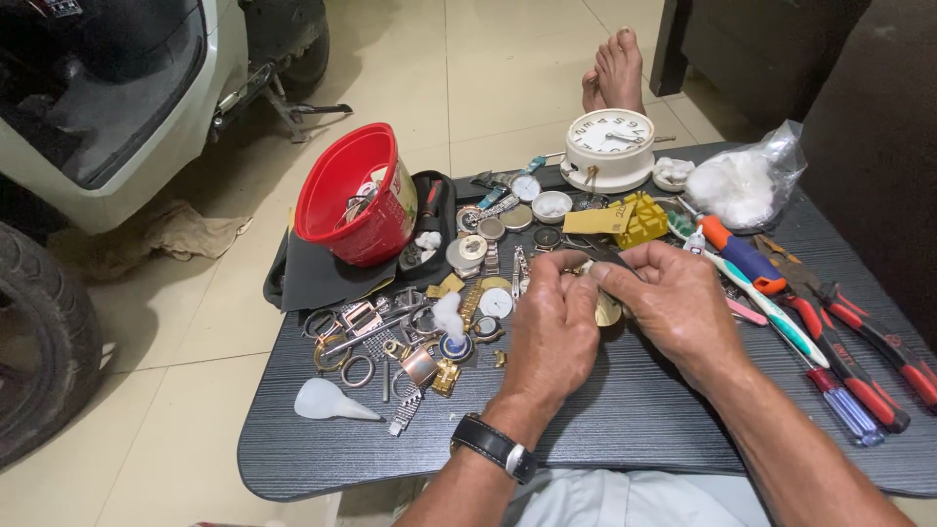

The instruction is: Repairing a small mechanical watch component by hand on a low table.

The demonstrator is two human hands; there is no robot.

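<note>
My left hand [549, 327] and my right hand [672, 301] meet over the middle of a low dark tray table [644, 420]. Their fingertips pinch together on a small gold-coloured watch part [607, 310], mostly hidden by the fingers. A black wristwatch sits on my left wrist. Left of my hands lie several watch cases, bands, rings and a tuft of cotton [448, 314].
A red plastic bucket [353, 195] leans on a black pouch at the table's back left. A white round clock [610, 146], a yellow block [644, 219] and a bag of cotton [747, 181] stand behind. Pliers [859, 337], screwdrivers and a toothbrush [771, 307] lie right. A scooter stands left.
</note>
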